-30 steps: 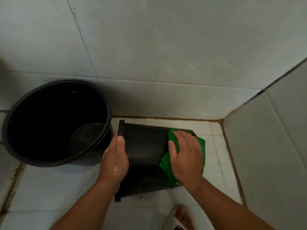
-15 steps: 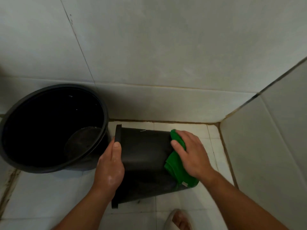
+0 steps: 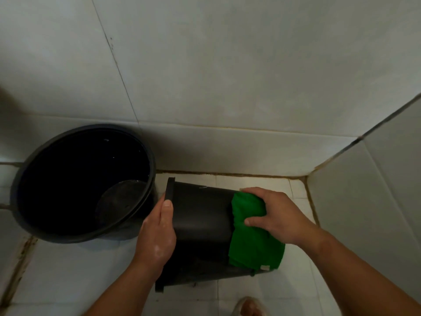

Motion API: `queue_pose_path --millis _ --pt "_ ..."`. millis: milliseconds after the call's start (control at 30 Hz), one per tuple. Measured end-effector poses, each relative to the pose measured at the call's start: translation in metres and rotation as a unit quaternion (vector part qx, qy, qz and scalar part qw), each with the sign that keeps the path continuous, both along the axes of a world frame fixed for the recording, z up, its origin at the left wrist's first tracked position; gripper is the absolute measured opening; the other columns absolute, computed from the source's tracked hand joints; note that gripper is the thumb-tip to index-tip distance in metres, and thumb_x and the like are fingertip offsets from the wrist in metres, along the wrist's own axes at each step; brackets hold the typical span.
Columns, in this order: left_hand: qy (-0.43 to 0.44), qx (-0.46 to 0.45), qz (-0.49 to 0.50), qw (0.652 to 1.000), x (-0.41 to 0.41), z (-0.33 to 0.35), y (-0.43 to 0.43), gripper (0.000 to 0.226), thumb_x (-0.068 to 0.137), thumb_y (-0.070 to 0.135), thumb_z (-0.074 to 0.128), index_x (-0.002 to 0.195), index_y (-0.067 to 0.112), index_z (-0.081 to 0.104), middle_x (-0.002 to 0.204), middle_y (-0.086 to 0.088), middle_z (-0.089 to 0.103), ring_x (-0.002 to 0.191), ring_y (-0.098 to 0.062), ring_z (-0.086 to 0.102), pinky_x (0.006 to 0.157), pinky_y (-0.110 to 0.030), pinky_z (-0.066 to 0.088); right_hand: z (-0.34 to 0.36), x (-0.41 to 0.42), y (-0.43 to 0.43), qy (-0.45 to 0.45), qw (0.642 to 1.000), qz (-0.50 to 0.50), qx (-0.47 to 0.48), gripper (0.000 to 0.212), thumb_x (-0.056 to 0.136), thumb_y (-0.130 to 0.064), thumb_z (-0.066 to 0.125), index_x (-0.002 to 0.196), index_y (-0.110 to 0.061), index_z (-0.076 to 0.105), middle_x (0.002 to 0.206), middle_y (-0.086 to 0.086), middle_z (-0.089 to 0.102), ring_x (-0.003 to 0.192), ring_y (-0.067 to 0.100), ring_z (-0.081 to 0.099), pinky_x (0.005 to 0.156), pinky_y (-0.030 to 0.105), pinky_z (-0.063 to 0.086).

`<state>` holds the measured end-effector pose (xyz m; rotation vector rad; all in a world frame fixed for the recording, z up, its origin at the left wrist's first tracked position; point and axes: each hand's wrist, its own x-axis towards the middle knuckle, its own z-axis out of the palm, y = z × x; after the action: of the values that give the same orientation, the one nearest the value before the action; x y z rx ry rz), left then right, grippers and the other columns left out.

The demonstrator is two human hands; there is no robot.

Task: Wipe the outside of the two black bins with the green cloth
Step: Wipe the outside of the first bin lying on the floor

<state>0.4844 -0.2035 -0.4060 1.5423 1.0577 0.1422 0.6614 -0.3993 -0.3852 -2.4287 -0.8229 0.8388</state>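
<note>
A small black bin (image 3: 202, 215) lies on its side on the white tiled floor, rim to the left. My left hand (image 3: 157, 233) grips its rim end, thumb on top. My right hand (image 3: 275, 215) presses the green cloth (image 3: 252, 245) against the bin's base end, with the cloth draped down over the side. A large black bin (image 3: 82, 181) stands upright to the left, open top toward me, its side touching the small bin's rim.
White tiled walls meet in a corner (image 3: 307, 176) just behind and right of the small bin. A foot in a sandal (image 3: 248, 307) shows at the bottom edge. Dirty grout lines run along the floor at left.
My right hand has slid with the cloth toward the bin's base and turned, and more cloth now hangs down the near side. My left hand stays on the rim.
</note>
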Motion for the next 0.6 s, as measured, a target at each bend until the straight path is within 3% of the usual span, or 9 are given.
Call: queue_pose_path --millis 100,200,300,400,467,533,600 --pt "-0.004 -0.012 0.004 1.000 0.002 -0.003 0.001 0.049 0.103 0.061 0.029 0.131 0.039 0.063 0.116 -0.003 0.066 0.110 -0.024 0.063 0.102 -0.052 0.051 0.008 -0.001 0.006 0.054 0.998 -0.023 0.035 0.064 0.070 -0.029 0.090 0.124 -0.043 0.058 0.110 -0.019 0.065 0.099 0.002 0.063 0.087 0.027 0.055" --pt "0.003 0.004 0.007 1.000 0.002 -0.003 0.001 0.042 0.109 0.049 0.030 0.132 0.036 0.063 0.110 -0.002 0.066 0.104 -0.022 0.062 0.094 -0.044 0.050 0.024 0.005 0.009 0.087 0.991 -0.041 0.092 0.060 0.064 -0.025 0.094 0.114 -0.043 0.064 0.103 -0.017 0.071 0.093 0.001 0.068 0.084 0.033 0.060" --pt "0.013 0.020 0.001 1.000 0.002 -0.002 0.001 0.042 0.110 0.044 0.029 0.125 0.032 0.066 0.104 0.000 0.066 0.098 -0.018 0.062 0.084 -0.038 0.046 0.051 0.014 0.012 0.065 0.978 -0.059 0.190 0.063 0.061 -0.017 0.095 0.111 -0.043 0.066 0.103 -0.016 0.072 0.096 0.002 0.069 0.083 0.032 0.060" --pt "0.015 0.018 0.006 1.000 0.002 -0.003 0.001 0.042 0.110 0.045 0.029 0.126 0.032 0.066 0.103 0.000 0.066 0.098 -0.019 0.062 0.089 -0.042 0.048 0.074 0.021 0.015 0.001 0.960 -0.073 0.269 0.067 0.061 -0.010 0.094 0.110 -0.045 0.064 0.102 -0.018 0.070 0.098 0.002 0.067 0.081 0.022 0.057" --pt "0.011 0.018 0.008 1.000 0.002 -0.002 0.000 0.043 0.109 0.046 0.029 0.131 0.033 0.064 0.107 -0.002 0.066 0.102 -0.022 0.061 0.094 -0.044 0.048 0.074 0.017 0.016 -0.067 0.961 -0.064 0.261 0.073 0.063 -0.015 0.094 0.114 -0.052 0.059 0.104 -0.022 0.067 0.100 0.000 0.064 0.084 0.015 0.052" --pt "0.011 0.027 0.014 0.999 0.002 -0.002 -0.001 0.044 0.110 0.045 0.029 0.139 0.032 0.060 0.116 0.000 0.062 0.108 -0.020 0.056 0.094 -0.037 0.041 0.061 0.001 0.016 -0.113 0.974 -0.031 0.196 0.087 0.065 -0.022 0.094 0.128 -0.059 0.046 0.111 -0.029 0.059 0.103 -0.005 0.058 0.090 0.010 0.044" --pt "0.014 0.034 0.016 0.999 0.001 -0.003 -0.001 0.045 0.110 0.043 0.030 0.146 0.032 0.055 0.121 0.003 0.058 0.112 -0.017 0.052 0.095 -0.034 0.037 0.039 -0.023 0.014 -0.078 0.992 0.012 0.099 0.099 0.070 -0.031 0.090 0.143 -0.059 0.030 0.123 -0.028 0.052 0.115 -0.003 0.051 0.101 0.015 0.040"
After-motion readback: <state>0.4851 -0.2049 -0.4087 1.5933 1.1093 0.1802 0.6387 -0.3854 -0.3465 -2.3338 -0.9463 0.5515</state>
